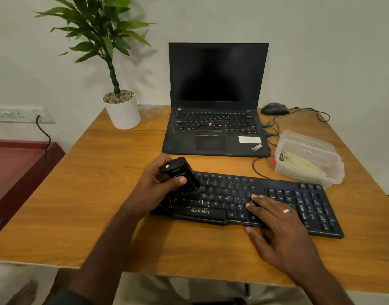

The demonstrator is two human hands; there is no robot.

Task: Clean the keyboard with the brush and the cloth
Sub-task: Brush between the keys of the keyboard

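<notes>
The black keyboard (250, 203) lies near the front edge of the wooden table (85, 194), slightly askew. The left hand (160, 183) grips a black brush (182, 176), its lower end pressed onto the keys at the keyboard's left part. The right hand (275, 219) rests flat and open on the keys right of centre, fingers spread, holding nothing. Behind the keyboard stands an open laptop (215, 102) with a dark screen. To its right sit a clear plastic container (308, 159) and, farther back, a mouse (275, 108); to its left, a potted plant (122, 106).
</notes>
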